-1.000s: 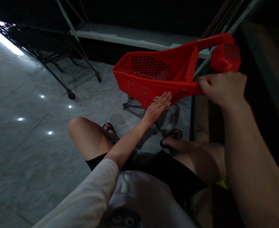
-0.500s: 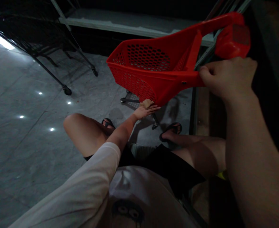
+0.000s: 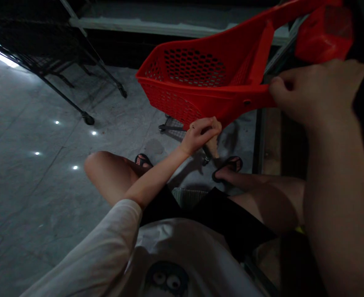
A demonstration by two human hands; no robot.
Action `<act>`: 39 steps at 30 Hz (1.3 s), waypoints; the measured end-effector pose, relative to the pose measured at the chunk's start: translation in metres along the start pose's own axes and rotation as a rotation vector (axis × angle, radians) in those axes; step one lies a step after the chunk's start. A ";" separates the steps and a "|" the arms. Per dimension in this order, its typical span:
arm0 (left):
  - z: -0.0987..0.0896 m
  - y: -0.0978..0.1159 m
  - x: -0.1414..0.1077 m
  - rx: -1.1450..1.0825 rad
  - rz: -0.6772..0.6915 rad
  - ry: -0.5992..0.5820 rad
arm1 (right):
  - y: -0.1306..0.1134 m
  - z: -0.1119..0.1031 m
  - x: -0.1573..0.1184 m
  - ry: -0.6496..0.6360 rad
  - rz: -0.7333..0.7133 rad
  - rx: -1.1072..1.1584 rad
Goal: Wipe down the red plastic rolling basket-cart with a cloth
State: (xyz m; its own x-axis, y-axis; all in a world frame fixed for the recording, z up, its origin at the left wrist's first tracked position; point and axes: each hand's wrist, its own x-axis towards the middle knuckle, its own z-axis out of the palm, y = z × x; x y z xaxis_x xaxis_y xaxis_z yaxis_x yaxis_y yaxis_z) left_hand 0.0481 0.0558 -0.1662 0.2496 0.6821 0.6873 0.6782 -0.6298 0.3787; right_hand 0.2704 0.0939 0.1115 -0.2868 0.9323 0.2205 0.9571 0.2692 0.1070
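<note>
Left hand (image 3: 199,136): curled shut around a tan piece (image 3: 213,146), kind unclear; fingers just below the basket's lower edge, at 12 o'clock from the knees.
Right hand (image 3: 318,93): pinches the basket's red side rail between fingers and thumb, at 2 o'clock.
Basket: red plastic trolley basket (image 3: 194,78), tilted, held above the floor, at 12 o'clock.
Change: left hand, spread flat earlier, now closed.
Edges: basket's red end (image 3: 324,33) nears the top frame edge.
Room: grey stone floor (image 3: 30,185) spreads at 9 o'clock; black wire cart (image 3: 55,62) stands at 10 o'clock.
</note>
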 end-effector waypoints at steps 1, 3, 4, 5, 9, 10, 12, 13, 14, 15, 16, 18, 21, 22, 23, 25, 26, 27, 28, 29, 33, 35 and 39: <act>0.009 0.004 0.005 0.000 -0.004 0.045 | -0.001 0.000 0.000 -0.005 0.015 -0.006; 0.021 0.008 0.012 0.019 0.003 0.029 | -0.004 -0.002 -0.001 -0.023 0.033 -0.020; 0.023 0.007 0.014 0.037 0.013 -0.023 | -0.005 -0.003 -0.001 -0.029 0.037 -0.028; 0.024 0.005 0.013 0.055 0.017 -0.081 | -0.007 -0.004 -0.001 -0.033 0.037 -0.038; 0.013 -0.006 -0.009 0.105 0.011 -0.266 | -0.012 -0.010 -0.004 -0.035 0.030 -0.071; 0.010 -0.006 -0.016 0.115 -0.005 -0.278 | -0.013 -0.011 -0.005 -0.039 0.026 -0.071; 0.007 -0.002 -0.026 0.142 -0.078 -0.249 | -0.015 -0.012 -0.005 -0.040 0.029 -0.075; 0.008 0.002 -0.028 0.156 -0.128 -0.216 | -0.015 -0.011 -0.006 -0.039 0.028 -0.078; 0.010 0.006 -0.028 0.166 -0.171 -0.186 | -0.015 -0.011 -0.006 -0.037 0.028 -0.081; 0.014 0.011 -0.026 0.169 -0.206 -0.161 | -0.015 -0.010 -0.005 -0.036 0.027 -0.086; 0.017 0.014 -0.024 0.164 -0.231 -0.142 | -0.015 -0.010 -0.005 -0.035 0.029 -0.091; 0.023 0.019 -0.018 0.140 -0.266 -0.124 | -0.013 -0.008 -0.004 -0.034 0.031 -0.103; 0.026 0.019 -0.015 0.099 -0.324 -0.121 | -0.012 -0.006 -0.004 -0.042 0.039 -0.124; 0.026 0.018 -0.015 0.091 -0.339 -0.128 | -0.012 -0.006 -0.005 -0.041 0.034 -0.120; 0.026 0.017 -0.016 0.086 -0.353 -0.145 | -0.012 -0.007 -0.005 -0.034 0.024 -0.110; 0.025 0.015 -0.020 0.089 -0.376 -0.199 | -0.013 -0.008 -0.006 -0.015 0.013 -0.087; 0.026 0.014 -0.023 0.094 -0.388 -0.231 | -0.013 -0.008 -0.006 -0.007 0.014 -0.079; 0.027 0.013 -0.025 0.101 -0.398 -0.258 | -0.014 -0.009 -0.006 0.000 0.019 -0.075; 0.028 0.011 -0.029 0.105 -0.403 -0.279 | -0.014 -0.009 -0.006 0.002 0.026 -0.076; 0.029 0.010 -0.032 0.105 -0.402 -0.305 | -0.015 -0.010 -0.005 0.000 0.030 -0.079; 0.026 0.007 -0.051 0.105 -0.391 -0.461 | -0.017 -0.010 -0.004 -0.012 0.035 -0.098; 0.022 0.008 -0.057 0.120 -0.405 -0.484 | -0.018 -0.009 -0.004 -0.027 0.050 -0.118; 0.018 0.017 -0.047 0.137 -0.383 -0.403 | -0.017 -0.005 -0.004 -0.031 0.061 -0.139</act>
State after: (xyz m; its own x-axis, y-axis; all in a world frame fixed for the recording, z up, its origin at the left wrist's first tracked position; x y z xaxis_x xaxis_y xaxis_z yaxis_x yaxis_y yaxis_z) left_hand 0.0609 0.0199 -0.2030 0.1936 0.9570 0.2159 0.8491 -0.2736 0.4518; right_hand 0.2556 0.0841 0.1138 -0.2250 0.9534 0.2010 0.9572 0.1778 0.2283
